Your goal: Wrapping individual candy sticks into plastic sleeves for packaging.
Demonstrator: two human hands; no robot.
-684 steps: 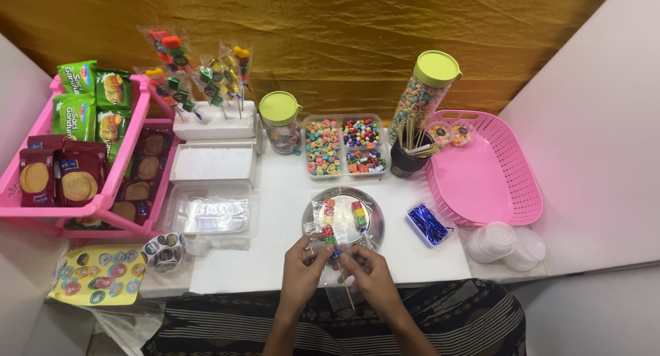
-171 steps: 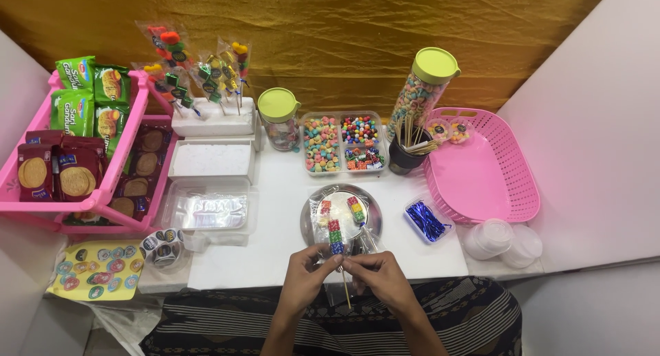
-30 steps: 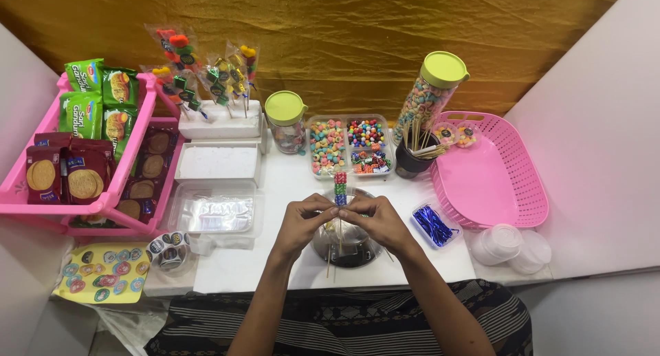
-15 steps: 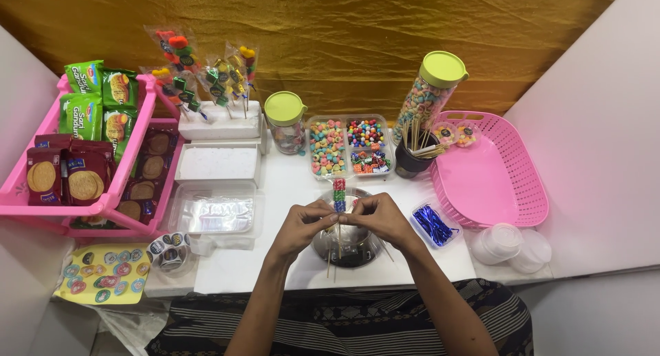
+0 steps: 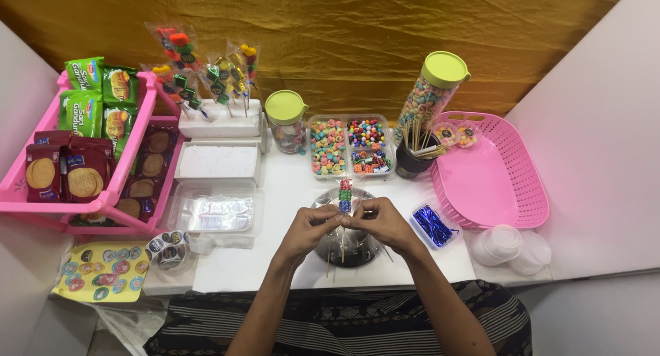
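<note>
The candy skewer (image 5: pixel 344 199) stands nearly upright between my hands, its long axis running away from me: the end stacked with coloured candies points toward the far edge of the surface (image 5: pixel 289 191), and the bare stick runs down toward me. It sits over the round metal plate (image 5: pixel 347 249). My left hand (image 5: pixel 311 225) and my right hand (image 5: pixel 381 222) meet at its middle, fingers pinched shut around it just below the candies, fingertips touching. Just beyond are the clear tray of sorted candies (image 5: pixel 350 146) and a dark cup of sticks (image 5: pixel 412 160). The pink basket (image 5: pixel 495 177) lies to my right, blue twist ties (image 5: pixel 433 225) just beside it.
</note>
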